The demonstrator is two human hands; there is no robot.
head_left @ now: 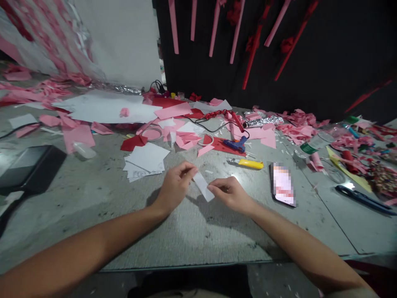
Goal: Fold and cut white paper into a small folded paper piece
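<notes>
Between my hands is a small white paper strip (203,187), held slanting above the table. My left hand (177,182) pinches its upper left end between thumb and fingers. At the lower right end, my right hand (231,192) grips the strip's edge with thumb and forefinger. A stack of white paper pieces (145,159), some with drawn lines, lies just beyond my left hand. Beyond my right hand rests a yellow utility knife (250,164), with a blue glue gun (235,144) behind it. A tiny white scrap (209,171) lies near the strip.
A phone (283,184) lies to the right, a dark cutter (362,199) farther right. At left stands a black box-shaped device (34,167) with a cable. Pink and red paper scraps, tape rolls (205,140) and a plastic bottle (316,142) crowd the table's back.
</notes>
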